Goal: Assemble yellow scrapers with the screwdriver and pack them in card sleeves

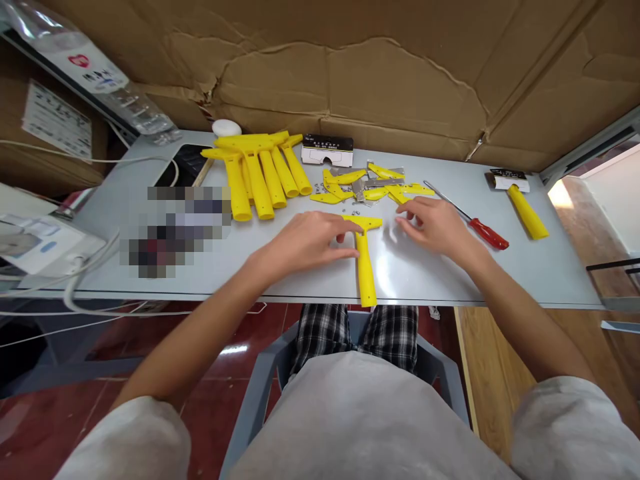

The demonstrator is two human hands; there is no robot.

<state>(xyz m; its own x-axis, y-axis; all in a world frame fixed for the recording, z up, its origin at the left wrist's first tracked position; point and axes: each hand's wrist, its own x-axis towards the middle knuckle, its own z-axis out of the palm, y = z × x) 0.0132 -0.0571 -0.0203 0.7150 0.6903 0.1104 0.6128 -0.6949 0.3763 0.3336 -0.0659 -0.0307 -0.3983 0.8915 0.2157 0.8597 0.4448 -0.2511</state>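
Grey tabletop, left hand pinching yellow handle, right hand nearby, bent fingers parted

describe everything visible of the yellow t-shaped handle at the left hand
The yellow T-shaped handle looks like smooth plastic, with a crosspiece and a thick, rounded grip. It appears to rest on the gray tabletop, crosspiece away from the person, grip end at the front edge. The left hand touches its crosspiece; whether it grips is unclear.
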